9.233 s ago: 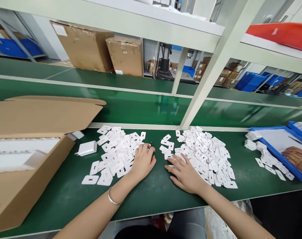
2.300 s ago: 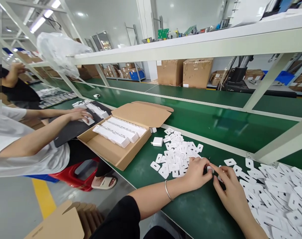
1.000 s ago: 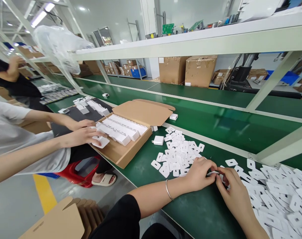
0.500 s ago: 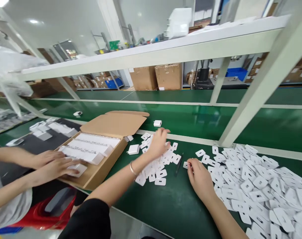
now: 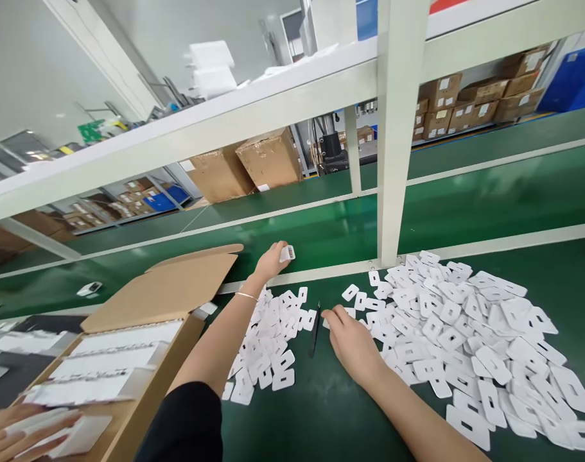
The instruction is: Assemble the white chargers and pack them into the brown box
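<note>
My left hand (image 5: 271,262) is closed around a small white power adapter (image 5: 288,253), reached out over the green conveyor past the white edge strip. Its end with dark contacts faces right. Beneath that forearm spreads a loose pile of white slotted plates (image 5: 266,340). My right hand (image 5: 352,343) rests low over the bench, fingertips pinched at a white slotted plate (image 5: 326,323) that is mostly hidden by them. Dark tweezers (image 5: 314,330) lie just left of those fingertips. A larger heap of the same plates (image 5: 465,333) stretches out right of my right hand.
An open cardboard box (image 5: 152,375) with rows of white pieces stands at left, a co-worker's hand (image 5: 27,433) inside it. A pale upright post (image 5: 393,141) rises beyond my right hand, carrying a shelf (image 5: 273,96). Another white device (image 5: 88,289) sits on the conveyor.
My left hand has moved from above the plate pile to the adapter on the conveyor and taken hold of it. The view has swung right; my right hand stays by the tweezers.
</note>
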{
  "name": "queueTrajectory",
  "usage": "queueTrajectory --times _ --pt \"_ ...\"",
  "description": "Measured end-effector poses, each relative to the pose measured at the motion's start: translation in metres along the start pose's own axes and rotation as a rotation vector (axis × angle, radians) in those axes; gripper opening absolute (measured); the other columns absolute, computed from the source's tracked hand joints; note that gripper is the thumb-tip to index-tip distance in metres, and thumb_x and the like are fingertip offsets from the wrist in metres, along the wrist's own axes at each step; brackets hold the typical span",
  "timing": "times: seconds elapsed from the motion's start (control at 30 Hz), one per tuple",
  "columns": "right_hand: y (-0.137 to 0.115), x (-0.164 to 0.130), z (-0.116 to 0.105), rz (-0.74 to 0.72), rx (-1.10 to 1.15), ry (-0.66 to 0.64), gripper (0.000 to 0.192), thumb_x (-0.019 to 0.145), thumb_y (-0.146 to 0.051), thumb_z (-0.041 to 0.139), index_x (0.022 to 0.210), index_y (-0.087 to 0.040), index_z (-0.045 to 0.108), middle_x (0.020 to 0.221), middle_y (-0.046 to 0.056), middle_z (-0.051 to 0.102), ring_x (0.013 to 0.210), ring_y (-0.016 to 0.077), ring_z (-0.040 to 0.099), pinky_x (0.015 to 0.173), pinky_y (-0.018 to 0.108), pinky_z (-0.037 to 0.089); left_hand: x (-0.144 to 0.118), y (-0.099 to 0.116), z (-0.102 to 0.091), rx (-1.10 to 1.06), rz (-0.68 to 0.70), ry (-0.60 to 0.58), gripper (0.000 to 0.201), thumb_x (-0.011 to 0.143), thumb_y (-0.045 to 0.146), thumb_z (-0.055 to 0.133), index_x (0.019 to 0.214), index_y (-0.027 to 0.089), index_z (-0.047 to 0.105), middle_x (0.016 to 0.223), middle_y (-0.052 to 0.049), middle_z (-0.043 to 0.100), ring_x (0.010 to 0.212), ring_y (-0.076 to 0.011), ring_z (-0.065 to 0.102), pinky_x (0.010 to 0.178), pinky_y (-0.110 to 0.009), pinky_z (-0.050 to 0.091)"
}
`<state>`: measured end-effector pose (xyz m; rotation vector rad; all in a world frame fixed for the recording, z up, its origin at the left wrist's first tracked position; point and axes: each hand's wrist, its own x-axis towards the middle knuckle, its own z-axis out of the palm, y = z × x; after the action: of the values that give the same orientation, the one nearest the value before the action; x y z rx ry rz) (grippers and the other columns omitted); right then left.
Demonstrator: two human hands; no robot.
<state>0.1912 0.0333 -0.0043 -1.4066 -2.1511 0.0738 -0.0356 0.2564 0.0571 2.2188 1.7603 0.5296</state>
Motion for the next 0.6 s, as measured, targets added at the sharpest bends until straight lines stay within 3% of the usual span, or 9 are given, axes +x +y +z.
queueTrajectory --times 0.07,0.17,0.27,0.37,0.47,0.6 --pt "0.001 0.001 0.000 -0.017 -0.015 0.008 0.041 0.095 0.004 0.043 0.123 -0.018 0.062 0.104 0.007 0.065 0.065 0.0165 0.061 0.052 0.028 0.044 -0.021 0.017 0.004 -0.090 0.046 0.055 0.041 0.091 0.020 0.065 0.125 0.023 0.043 0.135 -0.013 0.066 0.098 -0.0220 0.072 0.085 -0.034 0.056" --pt "0.003 0.002 0.001 -0.053 -0.051 0.026 0.049 0.091 0.006 0.041 0.127 -0.021 0.062 0.099 0.007 0.064 0.073 0.0188 0.064 0.053 0.027 0.045 -0.074 0.044 0.004 -0.276 0.183 0.162 0.042 0.097 0.026 0.063 0.128 0.026 0.034 0.147 -0.014 0.061 0.102 -0.0176 0.071 0.087 -0.032 0.057" --pt "0.005 0.001 0.000 -0.048 -0.045 0.022 0.046 0.091 0.005 0.042 0.122 -0.021 0.064 0.098 0.007 0.063 0.076 0.0204 0.066 0.052 0.027 0.045 -0.134 0.070 -0.003 -0.583 0.437 0.300 0.044 0.095 0.026 0.071 0.125 0.025 0.039 0.146 -0.017 0.063 0.103 -0.0193 0.071 0.085 -0.035 0.057" --pt "0.007 0.001 -0.002 -0.027 0.015 0.026 0.038 0.095 0.002 0.044 0.118 -0.020 0.064 0.103 0.007 0.064 0.078 0.0211 0.068 0.057 0.029 0.050 -0.179 0.088 -0.014 -0.662 0.522 0.343 0.049 0.092 0.020 0.075 0.128 0.026 0.043 0.143 -0.017 0.065 0.122 -0.0242 0.069 0.088 -0.036 0.057" --pt "0.009 0.000 -0.005 0.006 0.062 0.056 0.035 0.098 -0.001 0.043 0.121 -0.018 0.063 0.108 0.009 0.067 0.079 0.0217 0.070 0.059 0.031 0.053 -0.200 0.096 -0.023 -0.692 0.556 0.393 0.054 0.089 0.016 0.078 0.129 0.027 0.043 0.140 -0.016 0.066 0.131 -0.0262 0.065 0.095 -0.039 0.057" --pt "0.012 -0.001 -0.007 0.037 0.062 0.074 0.035 0.100 -0.005 0.040 0.123 -0.018 0.063 0.112 0.009 0.071 0.079 0.0233 0.072 0.059 0.034 0.055 -0.207 0.097 -0.027 -0.733 0.532 0.486 0.054 0.088 0.015 0.079 0.127 0.027 0.044 0.138 -0.014 0.066 0.132 -0.0260 0.064 0.100 -0.041 0.055"
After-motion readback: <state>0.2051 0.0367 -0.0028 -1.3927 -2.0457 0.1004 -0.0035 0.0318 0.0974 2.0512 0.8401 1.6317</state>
